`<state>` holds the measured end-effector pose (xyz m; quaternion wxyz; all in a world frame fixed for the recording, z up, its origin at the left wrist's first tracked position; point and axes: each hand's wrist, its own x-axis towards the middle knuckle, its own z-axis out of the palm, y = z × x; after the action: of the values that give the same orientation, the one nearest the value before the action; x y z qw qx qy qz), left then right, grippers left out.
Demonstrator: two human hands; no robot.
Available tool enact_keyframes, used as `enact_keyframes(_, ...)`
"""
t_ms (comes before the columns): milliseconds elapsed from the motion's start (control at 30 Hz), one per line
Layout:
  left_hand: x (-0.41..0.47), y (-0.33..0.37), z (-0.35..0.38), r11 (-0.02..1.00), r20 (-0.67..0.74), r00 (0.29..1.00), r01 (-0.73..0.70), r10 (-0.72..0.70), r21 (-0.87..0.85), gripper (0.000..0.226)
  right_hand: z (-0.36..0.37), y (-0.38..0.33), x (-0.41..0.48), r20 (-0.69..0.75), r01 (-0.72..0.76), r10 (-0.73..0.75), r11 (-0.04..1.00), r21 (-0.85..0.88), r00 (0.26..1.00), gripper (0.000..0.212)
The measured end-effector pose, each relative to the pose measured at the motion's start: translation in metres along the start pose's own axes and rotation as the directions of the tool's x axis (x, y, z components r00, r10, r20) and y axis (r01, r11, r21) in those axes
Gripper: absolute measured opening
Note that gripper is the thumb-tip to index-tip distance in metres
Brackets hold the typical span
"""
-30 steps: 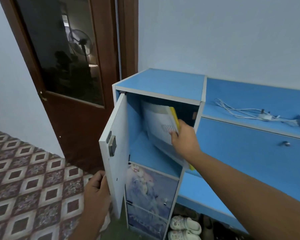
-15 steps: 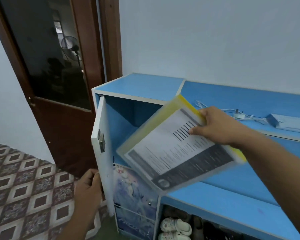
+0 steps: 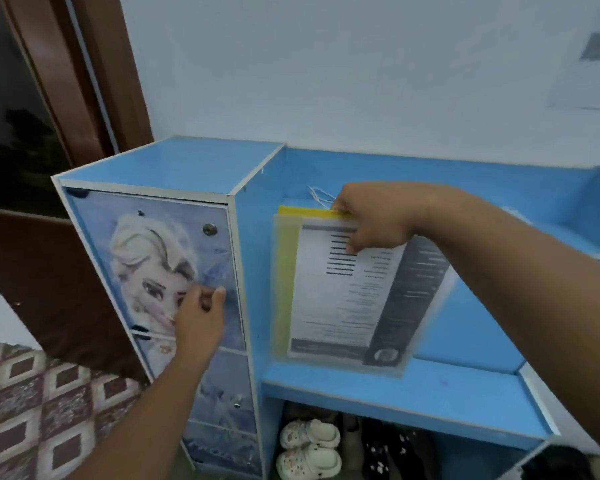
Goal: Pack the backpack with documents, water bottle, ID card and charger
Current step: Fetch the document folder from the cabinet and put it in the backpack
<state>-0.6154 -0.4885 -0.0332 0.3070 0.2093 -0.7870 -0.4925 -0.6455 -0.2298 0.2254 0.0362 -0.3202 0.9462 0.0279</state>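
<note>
Blue laminate covers the whole cabinet [image 3: 174, 164], and its low shelf [image 3: 395, 386] is the widest bare surface near me. The printed door [image 3: 153, 265] of the tall compartment looks flush with its frame. My left hand [image 3: 201, 313] rests its fingertips on that door and holds nothing, so I judge one firm push near the latch side is all it needs.

The documents [image 3: 343, 299] hang in a clear sleeve above the shelf, not touching it, with a yellow sheet behind the printed page. My right hand [image 3: 371, 220] pinches the sleeve by its top edge only, thumb in front. Held like that it can swing and bow, so I should grip lower or bring my left hand underneath before carrying it.

I cannot see the backpack from here. A white cable [image 3: 317, 195] lies just behind my right hand, possibly the charger's.
</note>
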Motion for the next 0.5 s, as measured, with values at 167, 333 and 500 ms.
enact_keyframes(167, 0.005, -0.001, 0.002, 0.994, 0.026, 0.996, -0.092, 0.090, 0.057, 0.026, -0.009, -0.005, 0.003, 0.006, -0.024, 0.024, 1.000, -0.013, 1.000, 0.020)
enact_keyframes(333, -0.016, 0.033, -0.028, 0.944, 0.059, 0.965, -0.238, 0.257, -0.228, 0.043, -0.017, -0.020, 0.001, 0.014, -0.008, 0.008, 1.000, -0.012, 1.000, 0.019)
enact_keyframes(500, -0.044, 0.082, -0.030, 0.899, 0.592, 0.767, 0.046, 0.248, -0.435, 0.062, -0.037, -0.035, -0.009, 0.047, 0.108, -0.107, 0.994, -0.021, 0.993, 0.017)
